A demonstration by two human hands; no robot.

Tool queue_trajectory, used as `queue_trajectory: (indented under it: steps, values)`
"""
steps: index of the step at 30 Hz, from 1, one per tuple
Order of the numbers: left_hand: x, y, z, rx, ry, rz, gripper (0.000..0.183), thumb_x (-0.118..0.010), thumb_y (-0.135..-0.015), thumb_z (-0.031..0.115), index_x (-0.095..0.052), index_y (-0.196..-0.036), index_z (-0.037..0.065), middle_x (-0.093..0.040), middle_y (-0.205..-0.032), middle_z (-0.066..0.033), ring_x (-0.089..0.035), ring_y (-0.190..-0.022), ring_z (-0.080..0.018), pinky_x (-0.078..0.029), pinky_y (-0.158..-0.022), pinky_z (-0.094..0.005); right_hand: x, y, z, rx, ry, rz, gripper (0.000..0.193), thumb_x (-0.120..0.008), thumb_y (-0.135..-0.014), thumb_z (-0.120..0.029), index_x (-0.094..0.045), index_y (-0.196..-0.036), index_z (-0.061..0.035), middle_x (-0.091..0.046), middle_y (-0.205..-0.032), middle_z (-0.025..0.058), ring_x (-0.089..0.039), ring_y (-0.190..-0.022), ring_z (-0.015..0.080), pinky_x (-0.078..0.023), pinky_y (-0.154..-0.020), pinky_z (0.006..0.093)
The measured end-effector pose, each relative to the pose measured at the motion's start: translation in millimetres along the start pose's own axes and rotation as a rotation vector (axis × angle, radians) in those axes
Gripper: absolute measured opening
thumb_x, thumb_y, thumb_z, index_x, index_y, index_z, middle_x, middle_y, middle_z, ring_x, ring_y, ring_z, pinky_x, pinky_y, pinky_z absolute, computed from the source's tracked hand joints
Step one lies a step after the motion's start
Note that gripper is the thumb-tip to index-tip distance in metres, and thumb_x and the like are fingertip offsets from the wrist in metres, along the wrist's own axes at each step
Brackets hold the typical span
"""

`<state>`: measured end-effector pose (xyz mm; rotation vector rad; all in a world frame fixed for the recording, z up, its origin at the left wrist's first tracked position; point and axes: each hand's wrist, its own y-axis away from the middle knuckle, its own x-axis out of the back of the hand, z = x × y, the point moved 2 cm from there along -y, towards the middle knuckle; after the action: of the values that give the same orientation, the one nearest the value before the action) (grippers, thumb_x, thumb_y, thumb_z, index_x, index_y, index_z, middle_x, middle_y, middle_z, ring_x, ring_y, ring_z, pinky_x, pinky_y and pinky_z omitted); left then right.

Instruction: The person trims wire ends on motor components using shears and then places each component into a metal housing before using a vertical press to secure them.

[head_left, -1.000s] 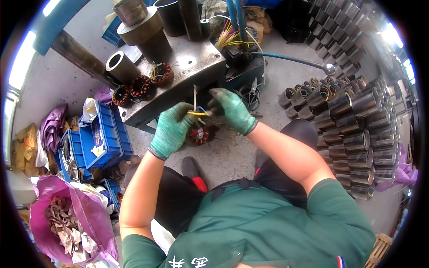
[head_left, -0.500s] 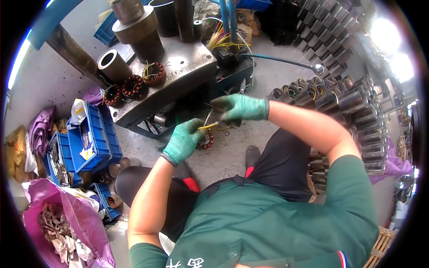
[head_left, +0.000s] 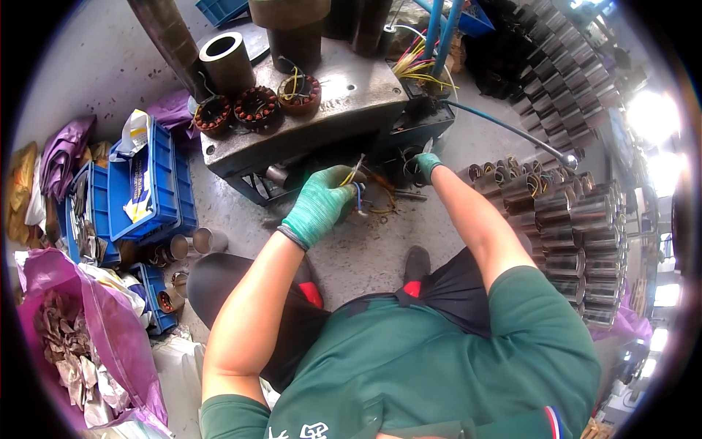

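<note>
My left hand (head_left: 320, 205), in a green knit glove, is closed around a bundle of lead wires (head_left: 354, 178), yellow, white and blue, whose ends stick out past the fingers. The wound motor stator they belong to is hidden by the glove. My right hand (head_left: 427, 165), gloved the same way, reaches far forward to the dark box beside the metal bench. Its fingers are partly hidden, closed at a pair of scissors (head_left: 429, 146) whose pointed silver tips show above the glove. Three wound stators (head_left: 257, 107) with copper coils sit along the bench's front left edge.
The heavy metal bench (head_left: 314, 121) carries thick steel cylinders (head_left: 227, 62). A blue lever (head_left: 504, 130) with a ball end slants out at the right. Stacked metal housings (head_left: 567, 208) fill the right side. Blue crates (head_left: 164, 190) and a purple bag (head_left: 110, 322) of scrap paper stand left.
My right hand has left the wires near my left hand and moved right to the scissors by the box. My left hand has shifted slightly right and forward, still gripping the wires.
</note>
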<state>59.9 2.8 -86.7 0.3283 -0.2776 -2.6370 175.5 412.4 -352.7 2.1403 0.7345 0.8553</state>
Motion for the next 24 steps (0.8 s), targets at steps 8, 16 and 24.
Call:
queue_trajectory:
  steps: [8, 16, 24]
  values:
    - [-3, 0, 20, -0.060, -0.139, 0.268, 0.021, -0.067, -0.104, 0.017, -0.073, -0.112, -0.001, -0.072, -0.090, -0.0020, -0.061, -0.079, -0.0081, -0.052, -0.073, -0.0237, 21, -52, 44, 0.376, 0.400, 0.552, 0.059, -0.077, -0.082, -0.037, -0.067, -0.131, -0.0066, -0.072, -0.127, 0.0221, -0.069, -0.120, 0.0358, -0.055, -0.101, 0.0429]
    - [14, 10, 10, -0.036, 0.224, 0.419, 0.020, -0.064, -0.106, 0.020, -0.075, -0.111, 0.004, -0.070, -0.084, 0.0003, -0.059, -0.064, -0.0055, -0.047, -0.056, -0.0218, -42, 196, -23, 0.497, -0.229, -0.376, 0.023, -0.065, -0.099, -0.030, -0.074, -0.102, -0.0093, -0.074, -0.090, 0.0101, -0.071, -0.083, 0.0269, -0.059, -0.078, 0.0403]
    - [8, 1, 6, -0.029, 0.264, 0.333, 0.020, -0.062, -0.105, 0.017, -0.071, -0.118, 0.005, -0.071, -0.088, -0.0025, -0.069, -0.073, -0.0106, -0.060, -0.060, -0.0259, -62, 371, 14, 0.434, -0.384, -0.568, 0.050, -0.062, -0.105, -0.026, -0.044, -0.148, -0.0089, -0.068, -0.112, 0.0120, -0.069, -0.095, 0.0231, -0.056, -0.081, 0.0352]
